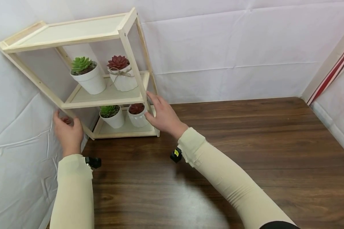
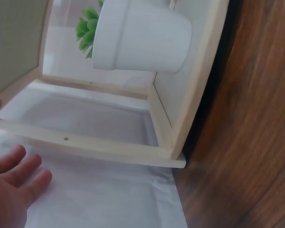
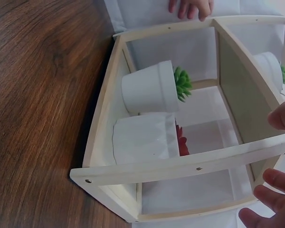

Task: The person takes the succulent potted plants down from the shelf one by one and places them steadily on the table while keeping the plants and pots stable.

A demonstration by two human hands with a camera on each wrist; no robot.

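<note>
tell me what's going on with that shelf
A person has their left hand and right hand at either side of a wooden shelf, which stands on a dark tabletop. Their fingers look loosely spread; firm contact is hard to make out. The middle level holds a green potted succulent and a red potted succulent; the bottom level holds another green one and another red one.

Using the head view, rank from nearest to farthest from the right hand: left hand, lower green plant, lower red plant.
1. Lower red plant, rightmost of the three.
2. Lower green plant, in between.
3. Left hand, leftmost.
</note>
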